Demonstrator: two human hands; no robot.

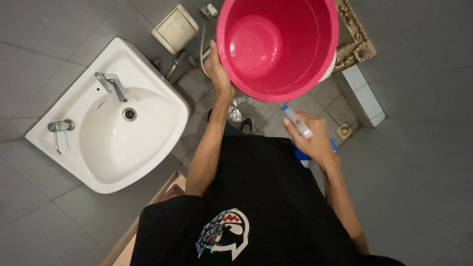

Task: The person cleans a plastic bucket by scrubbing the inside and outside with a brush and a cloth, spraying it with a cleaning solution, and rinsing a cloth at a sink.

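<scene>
A glossy pink plastic bucket hangs tilted above the grey tiled floor, the left hand clamped on its rim. The right hand grips a blue-and-white spray bottle. A white ceramic washbasin stands alongside.

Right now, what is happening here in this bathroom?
A person stands beside a white sink and looks down. The left hand holds a pink bucket by its rim, tipped so the inside shows. The right hand grips a spray bottle with a white nozzle, just below the bucket.
</scene>
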